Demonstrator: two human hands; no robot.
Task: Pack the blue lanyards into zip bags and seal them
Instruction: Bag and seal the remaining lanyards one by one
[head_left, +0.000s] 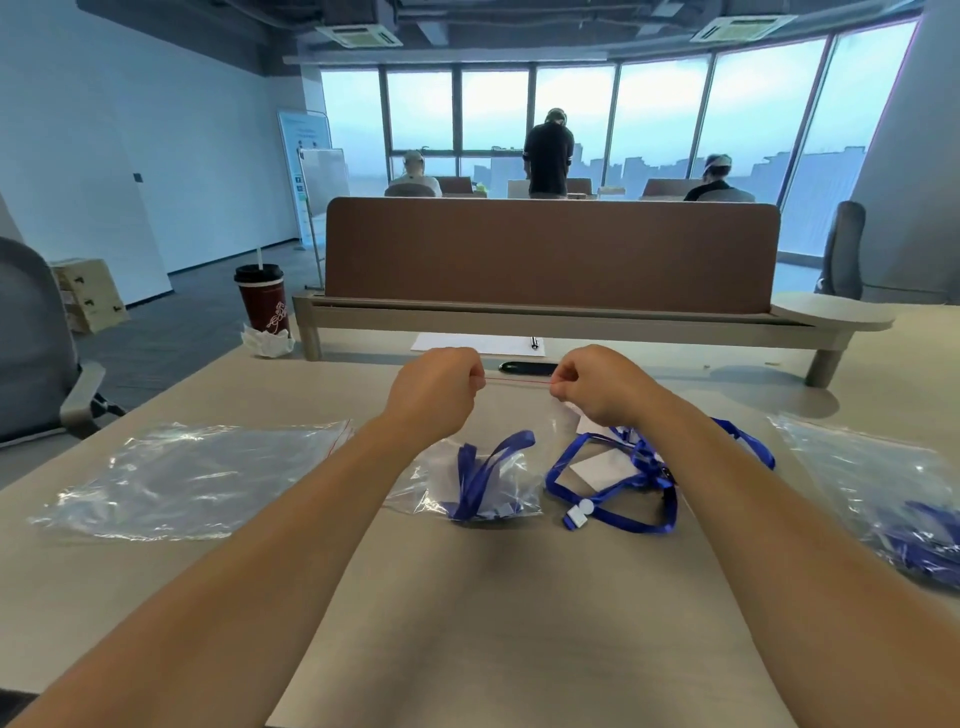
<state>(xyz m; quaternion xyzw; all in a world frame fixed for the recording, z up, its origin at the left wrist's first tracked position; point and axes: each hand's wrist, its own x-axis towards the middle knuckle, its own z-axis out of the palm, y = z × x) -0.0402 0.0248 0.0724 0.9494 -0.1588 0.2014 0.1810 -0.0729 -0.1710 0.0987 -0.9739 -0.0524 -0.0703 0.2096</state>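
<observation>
A clear zip bag (514, 415) with a red zip line hangs between my two hands, a blue lanyard (480, 475) bunched in its bottom on the table. My left hand (439, 387) pinches the left end of the zip strip. My right hand (597, 384) pinches the right end. Just right of the bag, a loose blue lanyard (621, 486) with a white clip lies on the table. An empty zip bag (192, 478) lies flat at the left. At the right edge lies a bag holding blue lanyards (883, 499).
A brown divider panel (550, 254) on a raised shelf runs across the back of the table. Under it lie a white sheet (467, 343), a pen and a black object (527, 368). A red cup (261, 299) stands at the back left. Chairs flank the table; three people sit or stand beyond.
</observation>
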